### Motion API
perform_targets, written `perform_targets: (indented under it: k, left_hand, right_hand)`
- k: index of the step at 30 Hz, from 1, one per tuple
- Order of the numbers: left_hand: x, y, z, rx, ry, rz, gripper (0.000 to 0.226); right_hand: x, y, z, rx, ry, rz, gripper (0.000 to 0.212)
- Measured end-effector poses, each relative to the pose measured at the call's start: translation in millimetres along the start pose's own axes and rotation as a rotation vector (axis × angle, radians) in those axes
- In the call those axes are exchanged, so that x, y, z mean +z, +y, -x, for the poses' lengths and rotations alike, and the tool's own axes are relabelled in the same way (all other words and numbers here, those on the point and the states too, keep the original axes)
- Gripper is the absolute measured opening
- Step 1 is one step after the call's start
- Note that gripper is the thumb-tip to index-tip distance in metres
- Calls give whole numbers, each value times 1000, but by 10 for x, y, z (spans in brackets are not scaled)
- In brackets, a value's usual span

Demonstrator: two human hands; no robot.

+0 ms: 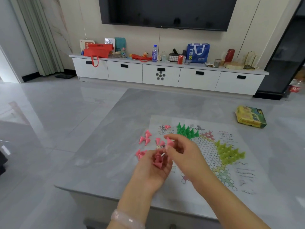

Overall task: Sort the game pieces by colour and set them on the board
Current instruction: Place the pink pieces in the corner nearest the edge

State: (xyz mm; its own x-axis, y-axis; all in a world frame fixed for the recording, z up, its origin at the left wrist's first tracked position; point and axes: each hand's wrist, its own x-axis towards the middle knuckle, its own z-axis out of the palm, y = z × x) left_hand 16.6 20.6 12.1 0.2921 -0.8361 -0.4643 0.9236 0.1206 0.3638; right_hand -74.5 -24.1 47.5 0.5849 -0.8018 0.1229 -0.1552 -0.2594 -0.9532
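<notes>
While my left hand (154, 164) cups a small heap of pink pieces (158, 160), my right hand (179, 148) pinches one more pink piece (169, 141) just above it, so I judge I'm mid-gathering pink. Next comes standing them on the board (208, 154), whose near points look free. Loose pink pieces (145, 138) lie left of it, while green pieces (187, 130) and yellow-green pieces (228, 153) crowd the far side.

You're in a home living room: at 12 o'clock a wall-mounted television (166, 12) hangs over a low white drawer cabinet (165, 76) cluttered with bags and bottles; curtains (39, 35) at 10 o'clock.
</notes>
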Motion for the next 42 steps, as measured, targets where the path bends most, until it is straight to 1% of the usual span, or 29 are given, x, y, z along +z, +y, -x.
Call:
perform_targets:
  k: [2,3,4,5,6,8,10,13,16,19,23,27,31,34,37,40,42]
  left_hand:
    - [-17,-37,-16,-27,-26,-45,17]
    - [-17,-50,-27,-30,-30,-66,18]
    - [-8,-63,-26,-29,-26,-82,17]
    - [8,-73,-22,-23,-15,-98,17]
    - [31,-76,-13,-17,-2,-113,19]
    - [66,-82,-11,-3,16,-134,20]
    - [83,-96,-31,3,20,-159,19]
    - [89,-106,-85,-2,30,-205,18]
    - [89,-69,-127,-5,25,-245,19]
    - [60,-13,-158,6,39,-275,19]
    - [14,47,-172,16,66,-286,20]
    - [22,-15,-111,-23,32,-274,20]
    - [70,-98,-125,-42,12,-310,19]
    - [82,-103,-148,-22,26,-332,19]
    - [65,-90,-166,16,41,-373,17]
    - [45,-70,-176,59,68,-406,15]
    - [37,-69,-174,82,75,-437,13]
  right_hand:
    - [-103,29,-15,215,-27,-394,25]
    - [-147,62,-21,294,-42,-597,26]
    - [-184,96,-15,360,-43,-762,26]
    - [-213,137,-6,412,-36,-866,25]
    - [-235,172,4,448,-26,-913,23]
    - [-266,244,13,493,-8,-930,21]
    - [-303,303,2,513,7,-922,26]
    - [-411,403,-29,491,28,-833,23]
    - [-515,499,0,416,16,-645,25]
    - [-562,567,32,352,25,-492,18]
    - [-622,624,28,306,5,-382,6]
    - [-602,635,88,209,-64,-238,11]
    - [-600,700,131,79,-65,102,13]
    - [-592,760,155,80,-100,115,9]
    - [-560,802,181,46,-135,241,5]
    - [-531,805,183,18,-178,321,6]
    - [-511,800,175,2,-195,367,10]
